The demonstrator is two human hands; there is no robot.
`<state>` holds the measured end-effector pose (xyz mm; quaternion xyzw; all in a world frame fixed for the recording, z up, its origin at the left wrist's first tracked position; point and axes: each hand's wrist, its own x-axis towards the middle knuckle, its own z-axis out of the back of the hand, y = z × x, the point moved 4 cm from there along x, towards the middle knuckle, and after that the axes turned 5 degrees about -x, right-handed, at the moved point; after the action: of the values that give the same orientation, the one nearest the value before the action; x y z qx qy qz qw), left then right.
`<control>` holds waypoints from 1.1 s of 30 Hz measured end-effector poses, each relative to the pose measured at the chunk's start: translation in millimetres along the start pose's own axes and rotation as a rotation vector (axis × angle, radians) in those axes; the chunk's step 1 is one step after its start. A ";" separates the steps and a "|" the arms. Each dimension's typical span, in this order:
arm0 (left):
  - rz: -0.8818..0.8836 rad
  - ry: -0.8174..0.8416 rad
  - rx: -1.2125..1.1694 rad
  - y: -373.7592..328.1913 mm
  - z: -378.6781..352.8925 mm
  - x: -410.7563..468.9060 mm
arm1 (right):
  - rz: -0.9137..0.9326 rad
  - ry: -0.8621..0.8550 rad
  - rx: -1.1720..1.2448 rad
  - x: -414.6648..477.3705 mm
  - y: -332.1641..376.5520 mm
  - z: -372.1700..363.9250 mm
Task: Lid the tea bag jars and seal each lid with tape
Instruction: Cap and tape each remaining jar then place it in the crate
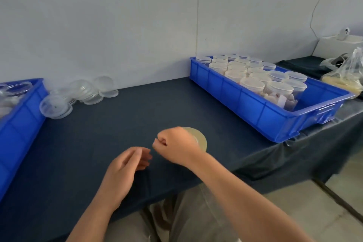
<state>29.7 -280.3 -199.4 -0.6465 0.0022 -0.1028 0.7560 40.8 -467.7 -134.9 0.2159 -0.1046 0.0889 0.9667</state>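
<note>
Tape roll [200, 138] on the dark table [117, 116] near its front edge, largely hidden behind the right hand [176, 144]. That hand was clenched, thumb against forefinger; whether it pinched tape could not be told. Left hand [127, 165] just beside it, fingers loosely curled, holding nothing. Lidded jars [253, 84] filled the right blue crate [265, 122]; the left crate [17, 124] was cut off.

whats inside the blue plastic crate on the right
The blue plastic crate holds rows of clear round plastic jars with translucent lids on. Tea bags show through the nearest jars; the crate wall hides the others' contents.
</note>
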 end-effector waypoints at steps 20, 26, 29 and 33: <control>-0.036 -0.512 0.880 -129.6 224.3 11.8 | 0.402 -0.280 -0.232 -21.9 20.5 -46.7; 0.188 -0.437 1.132 -126.4 312.9 87.7 | 0.451 -0.373 -0.149 -25.5 24.8 -40.8; 0.340 -0.380 1.200 -105.2 341.4 118.2 | 0.482 -0.414 -0.102 -27.4 25.0 -40.8; 0.403 -0.435 1.088 -71.7 361.6 151.1 | 0.503 -0.455 -0.075 -22.1 21.1 -44.6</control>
<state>215.8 38.8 -50.4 -0.1614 -0.0826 0.1897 0.9649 22.3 -432.3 -171.3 0.1619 -0.3706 0.2700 0.8738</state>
